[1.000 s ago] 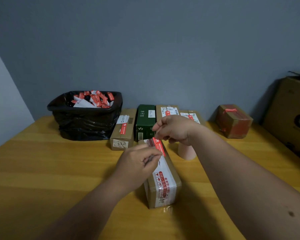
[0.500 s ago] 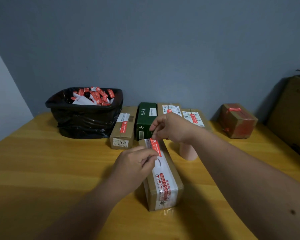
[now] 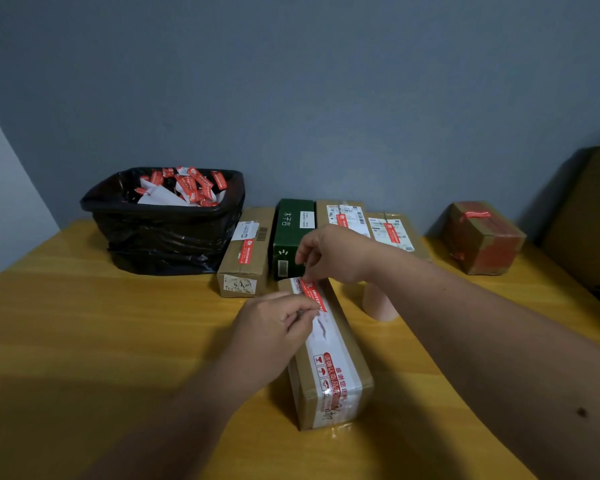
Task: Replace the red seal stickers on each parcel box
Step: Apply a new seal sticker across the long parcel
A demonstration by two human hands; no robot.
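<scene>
- A long brown box point(image 3: 329, 355) lies on the yellow table point(image 3: 84, 341), near centre, its length running from near to far, with a white tape band and red print along its top.
- A red sticker point(image 3: 313, 294) sits at the far end of the box top, slanting across the white band.
- The right hand point(image 3: 333, 252) reaches in from the right above the far end of the box; its thumb and fingers are curled together, pinching the far end of the sticker.
- The left hand point(image 3: 274, 327) lies against the left side of the box top, fingers curled, fingertips pinched at the near end of the sticker; what exactly it grips there is too small to tell.
- Behind the box, a row of parcels stands along the wall: a brown parcel point(image 3: 246, 254) with a red sticker on top, a green box point(image 3: 291, 233) just right of it, then two labelled parcels point(image 3: 388, 230) partly hidden by the right hand.
- A pale pink cylinder point(image 3: 378, 303) stands just right of the box, under the right forearm.
- A black bin point(image 3: 160, 223) lined with a black bag stands far left, holding red stickers and white paper.
- A red-taped box point(image 3: 482, 237) sits far right, well apart from the row.
- A large carton point(image 3: 593, 216) leans at the right edge.
</scene>
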